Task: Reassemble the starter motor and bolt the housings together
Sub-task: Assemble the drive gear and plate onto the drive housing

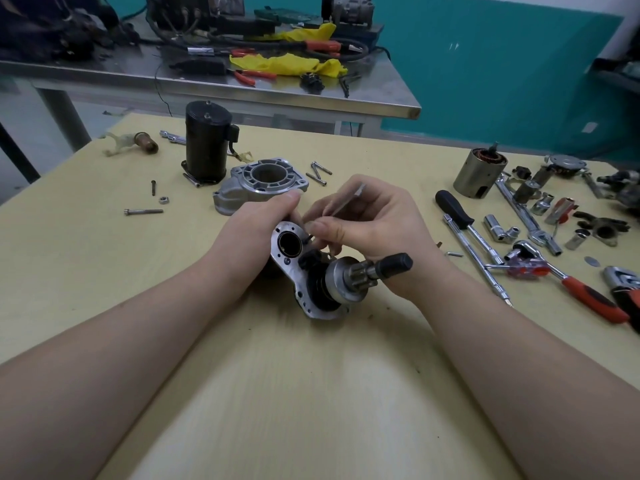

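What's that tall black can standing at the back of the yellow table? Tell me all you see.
The black can is a dark, dull metal cylinder, standing upright on the yellow table. Two small studs rise from its flat top; a black plug and short wire hang off its right side. Neither hand touches it.

hidden: small screw (309, 238) mostly behind fingers (325, 230) | cut off: ratchet (627, 289) at right edge
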A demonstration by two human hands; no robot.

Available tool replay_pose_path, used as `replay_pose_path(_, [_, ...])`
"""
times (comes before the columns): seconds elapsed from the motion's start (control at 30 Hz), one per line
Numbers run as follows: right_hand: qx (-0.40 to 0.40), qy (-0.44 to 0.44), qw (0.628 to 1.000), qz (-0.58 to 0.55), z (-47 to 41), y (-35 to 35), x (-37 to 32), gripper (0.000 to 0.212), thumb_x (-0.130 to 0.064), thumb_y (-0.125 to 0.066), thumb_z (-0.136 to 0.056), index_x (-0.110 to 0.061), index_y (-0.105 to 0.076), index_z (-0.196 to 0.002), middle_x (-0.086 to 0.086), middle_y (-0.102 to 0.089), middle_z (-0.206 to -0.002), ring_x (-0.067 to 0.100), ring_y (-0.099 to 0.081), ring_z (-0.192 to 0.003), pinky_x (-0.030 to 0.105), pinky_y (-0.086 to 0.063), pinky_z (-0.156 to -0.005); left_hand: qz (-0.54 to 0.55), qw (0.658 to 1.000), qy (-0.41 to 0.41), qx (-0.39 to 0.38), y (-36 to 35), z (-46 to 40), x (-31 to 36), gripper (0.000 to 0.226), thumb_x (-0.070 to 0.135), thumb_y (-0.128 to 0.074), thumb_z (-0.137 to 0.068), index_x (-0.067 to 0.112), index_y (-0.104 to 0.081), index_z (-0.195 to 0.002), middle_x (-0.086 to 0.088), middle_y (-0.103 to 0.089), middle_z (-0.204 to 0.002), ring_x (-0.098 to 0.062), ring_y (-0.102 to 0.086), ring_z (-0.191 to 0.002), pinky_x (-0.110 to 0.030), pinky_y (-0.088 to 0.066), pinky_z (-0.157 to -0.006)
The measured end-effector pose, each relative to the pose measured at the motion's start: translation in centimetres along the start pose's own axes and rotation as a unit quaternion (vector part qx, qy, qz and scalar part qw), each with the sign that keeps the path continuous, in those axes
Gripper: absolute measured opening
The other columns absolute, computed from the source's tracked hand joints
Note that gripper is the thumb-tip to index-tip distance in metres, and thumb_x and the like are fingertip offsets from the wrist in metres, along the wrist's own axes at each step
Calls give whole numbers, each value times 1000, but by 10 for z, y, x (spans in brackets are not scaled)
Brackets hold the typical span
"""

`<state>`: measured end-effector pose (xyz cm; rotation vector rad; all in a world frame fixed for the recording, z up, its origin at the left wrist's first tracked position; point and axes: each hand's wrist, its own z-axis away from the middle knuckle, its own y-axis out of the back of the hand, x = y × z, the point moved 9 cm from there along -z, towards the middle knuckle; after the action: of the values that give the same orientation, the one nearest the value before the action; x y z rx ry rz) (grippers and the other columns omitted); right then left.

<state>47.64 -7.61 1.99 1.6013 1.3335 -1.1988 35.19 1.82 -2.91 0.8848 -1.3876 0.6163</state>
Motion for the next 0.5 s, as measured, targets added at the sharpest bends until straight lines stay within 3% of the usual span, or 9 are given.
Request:
replay_pose_path(0.13, [-46,-19,999,-4,2,-2,0,27,1,-78,-82,-5,-75,-108,10,-80,-90,26,-75,-74,31,-60,-66,15,1000,2,-10,-2,0,-2,62,73,-56,-82,13,-72,-72,-10,-71,-75,-18,-63,-71,-41,-46,-80])
replay_pose_path(0.2, [-45,-16,999,14,2,0,-1,19,3,-77,-85,-7,-78,-101,7,-80,-87,24,-75,-74,31,-61,-67,45,999,15,-17,-3,0,-4,63,73,-60,-81,11,-72,-74,-14,-70,-79,-26,-63,-77,-47,-44,-85])
replay_pose_path(0.3, [-11,-15,999,45,0,4,1,12,4,-81,-82,-5,-80,-91,14,-78,-78,25,-74,-68,29,-60,-61,34,999,12,-12,-3,-2,-4,56,73,-58,-81,22,-73,-66,-5,-69,-70,-18,-61,-69,-45,-42,-81])
replay_pose_path(0.37, [8,-12,998,53,0,4,0,12,-7,-87,-73,-6,-79,-82,10,-77,-73,23,-73,-64,28,-58,-57,20,1000,4,-10,-3,-2,-2,58,73,-56,-83,20,-74,-67,-7,-70,-70,-17,-61,-67,-45,-43,-80])
replay_pose_path(0.43, [4,-10,999,43,0,2,-2,12,-12,-87,-68,-11,-77,-74,10,-77,-75,23,-72,-65,30,-57,-55,16,1000,2,-12,-3,-2,-1,62,73,-55,-83,15,-74,-71,-14,-72,-74,-20,-62,-70,-47,-45,-81])
replay_pose_path(0.5, [-16,-6,999,35,0,0,-2,14,-3,-87,-72,-9,-74,-74,16,-77,-82,28,-73,-70,31,-58,-58,16,1000,1,-11,-2,-1,0,63,73,-55,-81,12,-72,-72,-15,-71,-75,-22,-61,-73,-48,-45,-82])
